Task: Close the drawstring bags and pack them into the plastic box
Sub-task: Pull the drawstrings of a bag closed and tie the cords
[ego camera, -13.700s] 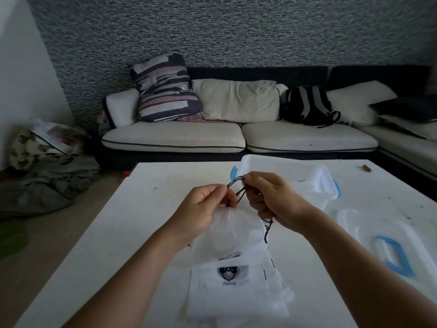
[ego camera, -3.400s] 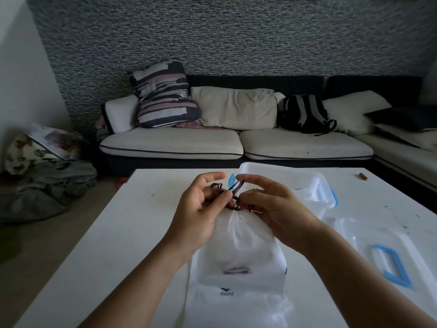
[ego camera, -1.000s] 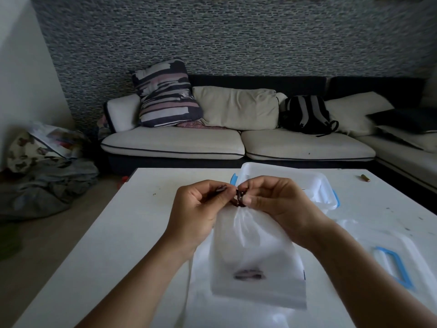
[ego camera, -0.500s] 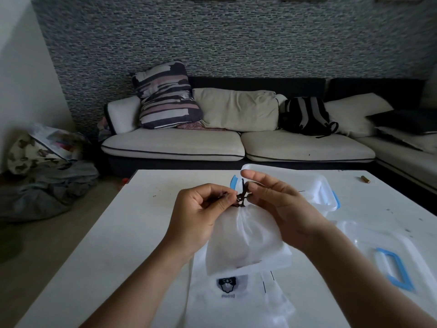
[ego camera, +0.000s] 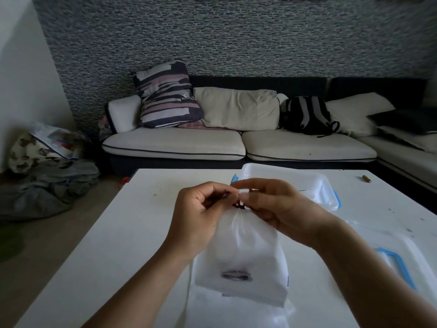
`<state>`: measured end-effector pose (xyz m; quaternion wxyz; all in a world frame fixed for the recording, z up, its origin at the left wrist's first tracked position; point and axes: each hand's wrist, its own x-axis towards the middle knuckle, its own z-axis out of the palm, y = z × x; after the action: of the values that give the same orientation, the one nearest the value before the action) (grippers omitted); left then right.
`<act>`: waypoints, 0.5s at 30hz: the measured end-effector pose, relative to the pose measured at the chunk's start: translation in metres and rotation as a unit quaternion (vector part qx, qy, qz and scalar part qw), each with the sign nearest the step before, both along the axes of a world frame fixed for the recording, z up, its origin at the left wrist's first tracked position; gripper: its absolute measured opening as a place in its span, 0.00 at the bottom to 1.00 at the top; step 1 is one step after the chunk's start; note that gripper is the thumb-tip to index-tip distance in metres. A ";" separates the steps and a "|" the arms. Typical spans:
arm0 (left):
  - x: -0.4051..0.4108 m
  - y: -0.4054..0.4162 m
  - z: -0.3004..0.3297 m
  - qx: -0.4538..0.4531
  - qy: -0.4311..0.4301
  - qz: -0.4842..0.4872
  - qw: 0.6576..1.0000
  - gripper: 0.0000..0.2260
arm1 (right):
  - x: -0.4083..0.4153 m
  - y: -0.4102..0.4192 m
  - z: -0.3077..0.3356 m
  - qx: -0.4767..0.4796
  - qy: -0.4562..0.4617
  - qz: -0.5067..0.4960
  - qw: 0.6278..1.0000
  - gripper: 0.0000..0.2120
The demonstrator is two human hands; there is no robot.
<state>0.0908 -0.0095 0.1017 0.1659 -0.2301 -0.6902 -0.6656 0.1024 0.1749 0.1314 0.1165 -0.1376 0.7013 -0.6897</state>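
A white drawstring bag hangs above the white table, its neck gathered tight between my hands. My left hand and my right hand both pinch the dark drawstring at the bag's top. Below it, more white bags lie in a pile near the table's front edge. The clear plastic box with blue clips stands just beyond my right hand. What the box holds is hidden by my hands.
The box's lid, clear with a blue handle, lies flat at the table's right. A small brown object sits at the far right corner. Behind the table runs a sofa with cushions and a black backpack. Clothes lie heaped on the floor at left.
The bag's body has dropped lower and hangs straighter than half a second ago, covering the printed bag beneath. My fingers have closed in tighter over the cord at the neck.
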 end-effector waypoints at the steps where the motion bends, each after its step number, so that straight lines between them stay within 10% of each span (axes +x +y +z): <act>1: 0.000 0.000 0.000 -0.010 0.005 -0.001 1.000 0.07 | 0.001 -0.002 0.001 0.053 0.019 0.006 0.998 0.23; 7: 0.002 0.002 -0.002 -0.037 0.003 -0.008 0.999 0.04 | -0.001 0.003 0.002 0.137 0.071 -0.044 0.987 0.05; 15: 0.002 0.002 0.000 -0.056 -0.010 -0.024 0.998 0.04 | 0.001 0.007 0.004 0.193 0.095 -0.027 0.976 0.08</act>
<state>0.0923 -0.0071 0.1018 0.1298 -0.2493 -0.7220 -0.6323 0.1036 0.1822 0.1350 0.0554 -0.1582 0.8327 -0.5278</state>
